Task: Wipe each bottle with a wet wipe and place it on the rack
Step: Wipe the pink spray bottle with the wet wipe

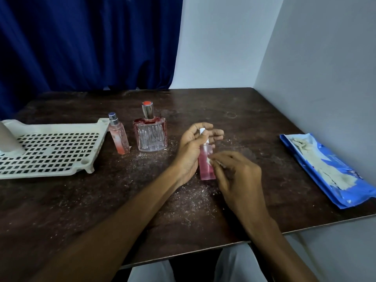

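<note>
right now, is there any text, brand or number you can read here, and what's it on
Nothing reads clearly.
Blue wipes pack: small print on its blue film, too blurred to read.
Slim pink bottle beside the rack: dark mark, too small to read.
Square glass bottle: ridged front, no legible letters.
Pink bottle in the left hand: no print visible.

Plain room, blue curtain, worn table

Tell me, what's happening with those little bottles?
A person is cleaning bottles. The left grip holds a pink bottle near its top while the right grip presses a small white wipe against its side. A slim bottle and a square bottle stand beside the rack. The wipe pack lies at the right.
</note>
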